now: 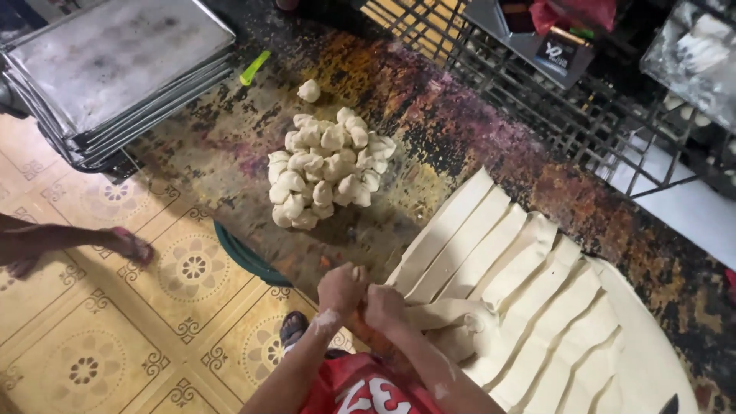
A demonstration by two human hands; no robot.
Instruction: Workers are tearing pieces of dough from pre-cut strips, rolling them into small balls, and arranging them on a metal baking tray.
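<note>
1. Gripping side by side at the near edge of the worn, dark, paint-flecked counter [230, 153], the left hand [342, 288] and the right hand [383, 305] are touching each other, both dusted with flour.
2. The fingers of both hands are curled tight around the end of a pale, soft strip of dough [452, 316]; how much of it sits inside each fist is hidden.
3. That strip's long axis runs from the hands toward the right, lying nearly crosswise over the near ends of the other strips, its loose end folded and lumpy.
4. Beside it lies a wide sheet of cream dough cut into long flat strips [529, 284]; these lie parallel, their long axes pointing from the lower right up toward the upper left, their square-cut ends nearest the middle of the counter.
5. Further up the counter, well apart from the hands, sits a heap of small pale dough pieces [326, 170], with one lone dough piece [309, 90] just above it.
6. A stack of grey metal baking trays [115, 69] rests at the upper left, with a small green plastic tool [254, 67] near its corner.
7. A yellow patterned tile floor [115, 337] shows below the counter.
</note>
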